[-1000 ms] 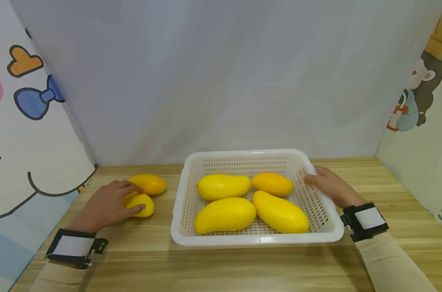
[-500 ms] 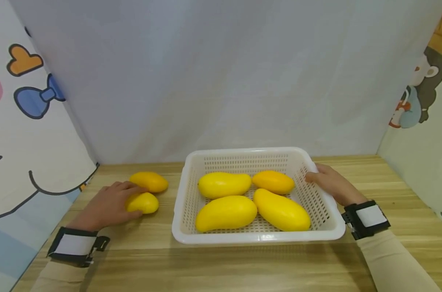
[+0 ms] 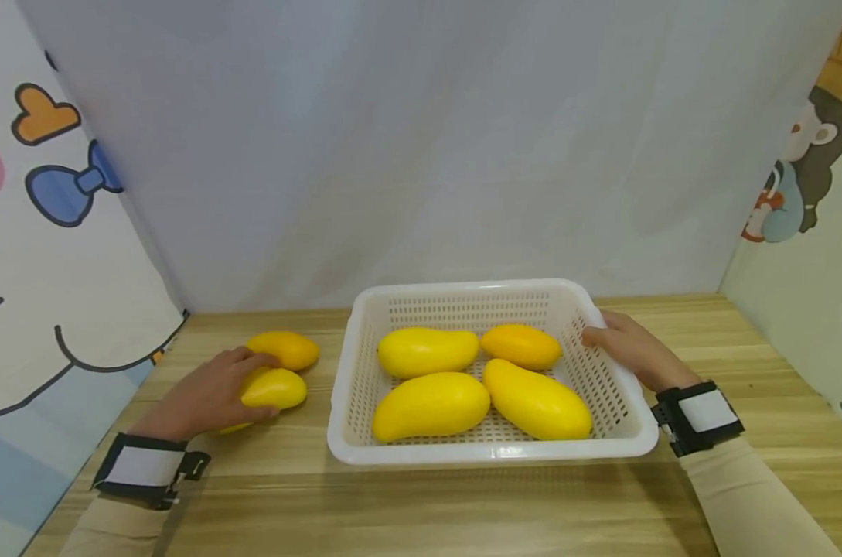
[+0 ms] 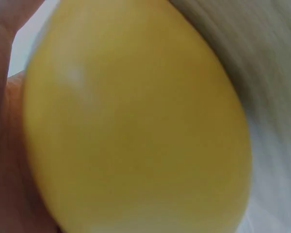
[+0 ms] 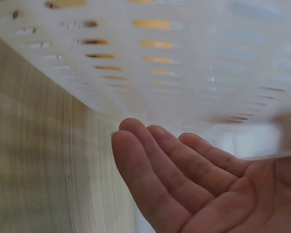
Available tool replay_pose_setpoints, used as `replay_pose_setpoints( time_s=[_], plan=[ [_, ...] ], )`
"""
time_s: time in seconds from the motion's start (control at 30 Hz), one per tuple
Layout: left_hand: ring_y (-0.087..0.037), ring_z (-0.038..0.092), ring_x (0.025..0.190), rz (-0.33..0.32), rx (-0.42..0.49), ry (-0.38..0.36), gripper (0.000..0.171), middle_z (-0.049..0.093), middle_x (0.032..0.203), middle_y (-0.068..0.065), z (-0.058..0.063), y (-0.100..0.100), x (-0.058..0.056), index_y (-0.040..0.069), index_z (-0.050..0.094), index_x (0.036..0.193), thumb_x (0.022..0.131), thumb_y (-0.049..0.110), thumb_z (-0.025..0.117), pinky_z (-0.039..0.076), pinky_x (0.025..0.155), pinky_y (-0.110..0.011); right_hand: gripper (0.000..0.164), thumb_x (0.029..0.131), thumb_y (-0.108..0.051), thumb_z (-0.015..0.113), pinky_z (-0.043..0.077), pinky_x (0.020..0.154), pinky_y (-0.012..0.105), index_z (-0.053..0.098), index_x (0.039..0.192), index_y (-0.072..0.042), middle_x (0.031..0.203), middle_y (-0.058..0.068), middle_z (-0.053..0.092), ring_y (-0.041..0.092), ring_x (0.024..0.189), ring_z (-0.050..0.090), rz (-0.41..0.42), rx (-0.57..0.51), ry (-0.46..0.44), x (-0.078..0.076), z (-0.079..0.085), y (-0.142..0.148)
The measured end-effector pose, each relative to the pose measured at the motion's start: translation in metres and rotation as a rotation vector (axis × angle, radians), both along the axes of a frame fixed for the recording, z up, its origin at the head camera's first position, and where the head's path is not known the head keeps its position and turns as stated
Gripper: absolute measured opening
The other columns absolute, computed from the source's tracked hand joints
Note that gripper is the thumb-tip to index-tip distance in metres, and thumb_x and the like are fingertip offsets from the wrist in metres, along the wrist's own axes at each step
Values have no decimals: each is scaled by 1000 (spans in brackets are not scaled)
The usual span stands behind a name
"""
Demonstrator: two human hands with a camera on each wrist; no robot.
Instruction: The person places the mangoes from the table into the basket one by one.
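Note:
My left hand grips a yellow mango at the left of the table, fingers over its far side and thumb along the near side. That mango fills most of the left wrist view, against the palm. Just behind it lies an orange-yellow mango, partly covered by the fingers. With its thumb over the right rim, my right hand holds a white perforated basket. Below the basket's slotted wall, the fingers of the left hand aside, the right fingers extend in the right wrist view.
Inside the basket lie several mangoes, among them a large yellow one in front and a smaller orange one at the back. The wooden table ends at a pale back curtain. Printed cartoon panels flank both sides.
The left hand's mango has shifted slightly right and turned, showing more of its end past the fingers. The right hand keeps its hold, and the basket stays nearly still.

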State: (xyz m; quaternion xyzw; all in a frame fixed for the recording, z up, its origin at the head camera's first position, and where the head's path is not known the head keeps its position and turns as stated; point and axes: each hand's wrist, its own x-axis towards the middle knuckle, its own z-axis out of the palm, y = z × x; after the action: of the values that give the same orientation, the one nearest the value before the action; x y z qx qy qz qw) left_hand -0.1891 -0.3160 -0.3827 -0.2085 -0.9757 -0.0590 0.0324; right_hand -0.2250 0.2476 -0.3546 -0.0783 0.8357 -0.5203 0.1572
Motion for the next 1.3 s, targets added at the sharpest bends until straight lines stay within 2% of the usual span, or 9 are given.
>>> replay_pose_setpoints(
  time_s=[0.1,0.23,0.47,0.8,1.13,1.3],
  plan=[
    [-23,49,94,23,32,-52,72,50,115,-12,-2,1,0,20,51,125,70,65,66,46,78,-45,48,93,-15,41,53,61,50,30,138,-2,109,30,56,35,77,64,0,-2,-1,0,0,0],
    [-21,48,91,32,49,-78,74,48,113,-8,-4,3,0,22,49,126,69,67,65,45,78,-43,48,93,-15,41,53,61,50,30,138,-2,109,30,56,35,78,64,4,-11,-5,0,0,1],
    [-21,48,94,22,27,-74,73,50,116,-8,-3,10,1,24,49,127,70,66,65,46,79,-46,50,93,-16,41,53,61,49,28,139,-1,109,30,56,34,77,64,9,-2,-7,2,4,1],
    [-19,49,92,-7,4,-46,73,51,116,-6,-7,13,1,24,51,128,68,61,69,46,79,-45,49,93,-15,40,53,61,49,29,138,-1,108,29,56,34,77,64,5,0,-7,0,2,1],
    [-21,49,97,-10,-10,-81,74,53,120,-5,-6,13,0,23,51,129,69,64,67,45,84,-48,50,93,-16,40,53,61,50,28,138,0,110,31,55,35,79,64,18,-19,-21,-1,1,3],
    [-17,49,93,-48,14,-92,72,57,113,2,-5,13,0,20,51,128,71,61,66,43,82,-43,49,92,-16,41,53,61,50,29,137,-1,110,31,55,35,78,64,13,-14,-18,-1,1,3]
  ],
)
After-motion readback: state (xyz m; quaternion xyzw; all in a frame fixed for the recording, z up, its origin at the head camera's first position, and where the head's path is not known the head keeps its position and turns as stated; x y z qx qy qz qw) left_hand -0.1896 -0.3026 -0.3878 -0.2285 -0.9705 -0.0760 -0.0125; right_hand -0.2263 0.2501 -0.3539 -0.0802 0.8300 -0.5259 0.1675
